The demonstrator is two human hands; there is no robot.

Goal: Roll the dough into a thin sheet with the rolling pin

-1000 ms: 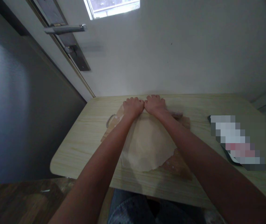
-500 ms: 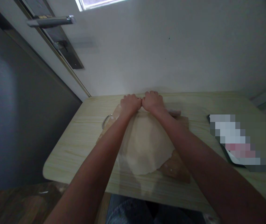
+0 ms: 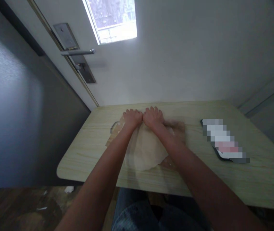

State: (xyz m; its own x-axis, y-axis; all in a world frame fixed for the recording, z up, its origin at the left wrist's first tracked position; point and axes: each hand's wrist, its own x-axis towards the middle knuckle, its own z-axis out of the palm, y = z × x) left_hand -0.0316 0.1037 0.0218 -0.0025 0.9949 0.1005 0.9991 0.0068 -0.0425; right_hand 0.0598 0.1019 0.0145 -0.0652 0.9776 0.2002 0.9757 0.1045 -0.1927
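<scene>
A broad, thin sheet of dough (image 3: 146,150) lies over a wooden cutting board (image 3: 180,131) and hangs past its near edge. Side by side at the board's far end, my left hand (image 3: 132,118) and my right hand (image 3: 153,117) press down with fingers bent over a rolling pin (image 3: 172,123). Only the pin's right end shows, blurred; my hands and right forearm hide the rest. The thumbs almost touch in the middle. At the board's left a curved metal handle (image 3: 113,127) sticks out.
The pale wooden table (image 3: 84,141) stands against a white door with a lever handle (image 3: 79,52) and a small window (image 3: 115,22). To the right lies a dark-edged flat object, pixelated on top (image 3: 223,141). Scraps (image 3: 69,189) lie on the floor at left.
The camera has tilted up, so more of the door and window shows. Both hands and the rolling pin have come slightly toward me over the board.
</scene>
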